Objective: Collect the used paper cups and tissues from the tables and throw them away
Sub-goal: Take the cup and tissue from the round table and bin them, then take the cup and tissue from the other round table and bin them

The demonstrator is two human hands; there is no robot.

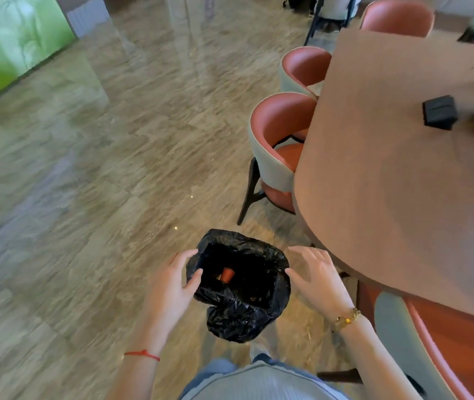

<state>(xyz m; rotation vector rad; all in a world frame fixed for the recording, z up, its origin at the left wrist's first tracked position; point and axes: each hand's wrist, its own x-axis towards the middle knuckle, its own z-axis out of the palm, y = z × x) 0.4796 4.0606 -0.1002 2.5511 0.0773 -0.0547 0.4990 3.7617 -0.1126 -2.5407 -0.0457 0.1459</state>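
One broad stone-patterned floor (91, 180) fills most of the view. At the right stands a large brown surface (388, 183), with pink-seated chairs (276, 151) tucked along its edge. A small black box (440, 112) lies on the surface near its far right side, beside green leaves that are cut off by the frame. Down on the floor, close to the surface's near corner, sits a bin lined with a black bag (241, 287), its mouth open. Inside it lies a red paper cup (227, 275) on its side. The left hand (172, 287) touches the bag's left rim, fingers spread and loose, gripping nothing. The right hand (316, 278) hovers just beside the right rim, fingers straight and spread, holding nothing.
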